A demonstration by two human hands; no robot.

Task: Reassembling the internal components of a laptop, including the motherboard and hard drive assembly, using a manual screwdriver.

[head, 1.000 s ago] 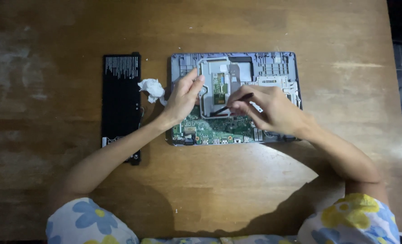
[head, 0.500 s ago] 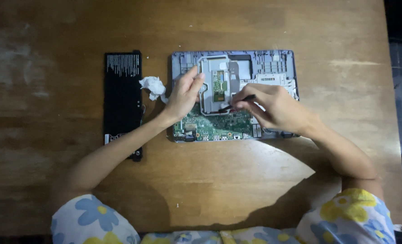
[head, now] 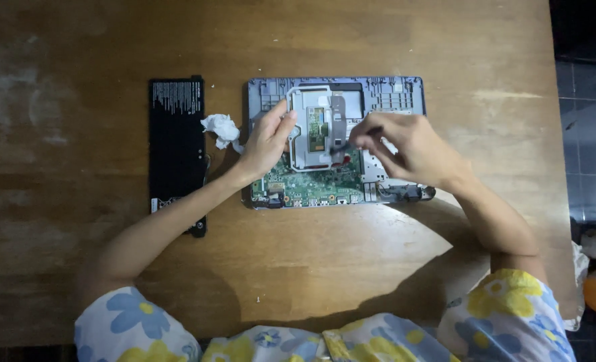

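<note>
Hands on the opened laptop (head: 391,100), mid-counter (head: 378,281).
I see my left hand (head: 266,142) resting fingers on the grey plate (head: 304,127), grasping nothing; my right hand (head: 405,147) is clenched around a thin dark tool (head: 358,137). Black battery (head: 176,144) and crumpled tissue (head: 221,129) lie left.

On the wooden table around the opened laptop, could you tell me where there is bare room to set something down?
Bare table lies beyond the opened laptop, left of the black battery, and right of the laptop up to the table edge. It is crowded between battery and laptop, where the crumpled tissue and left hand sit; the right hand works a thin tool over the laptop.
</note>
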